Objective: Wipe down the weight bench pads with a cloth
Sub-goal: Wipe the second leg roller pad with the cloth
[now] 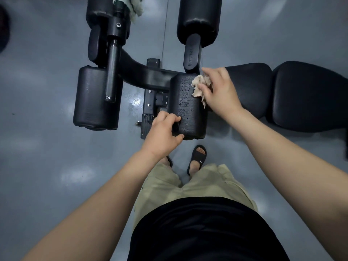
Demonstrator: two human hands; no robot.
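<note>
A black weight bench stands on the grey floor below me. Its near right roller pad has a worn, pitted top. My right hand presses a crumpled beige cloth onto the far right side of that roller. My left hand grips the roller's near end, fingers curled over its edge. To the right lie the seat pad and the back pad. Another roller pad sits at the left. Two more roller pads are farther away.
A second pale towel hangs over the far left roller at the top edge. The bench's black metal frame and base plate lie between the rollers. My feet in black slides stand just short of the bench.
</note>
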